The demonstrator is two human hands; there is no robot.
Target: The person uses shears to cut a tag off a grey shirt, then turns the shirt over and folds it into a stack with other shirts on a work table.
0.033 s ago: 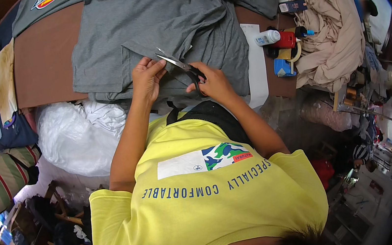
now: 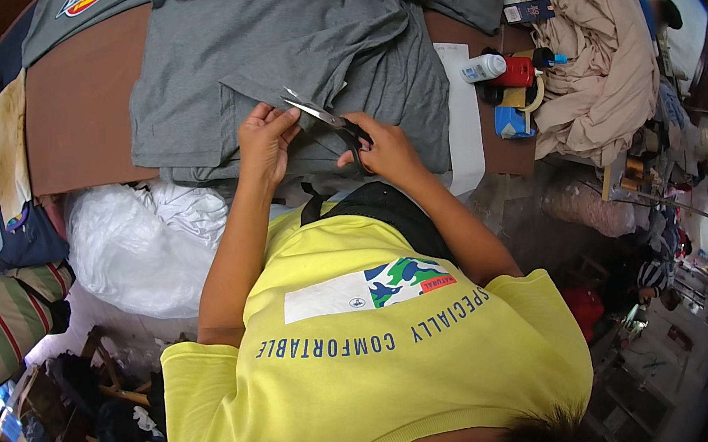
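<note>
Grey T-shirt fabric [image 2: 259,46] lies spread over the table in front of me. My left hand [image 2: 267,138] is closed, pinching an edge of the grey cloth between thumb and fingers. In my right hand [image 2: 380,148] is a pair of scissors [image 2: 321,116] with black handles, my fingers around the grips. Its silver blades point up and left, slightly parted, with the tips over the cloth just beside my left fingertips. Whether a thread or cloth lies between the blades is too small to tell.
On the right stand a white bottle [image 2: 483,68], a red container [image 2: 517,72] and a tape roll [image 2: 534,93], beside heaped beige cloth [image 2: 594,37]. White plastic bagging [image 2: 121,252] bulges below the brown tabletop [image 2: 86,122]. A person in a striped shirt [image 2: 4,312] is at far left.
</note>
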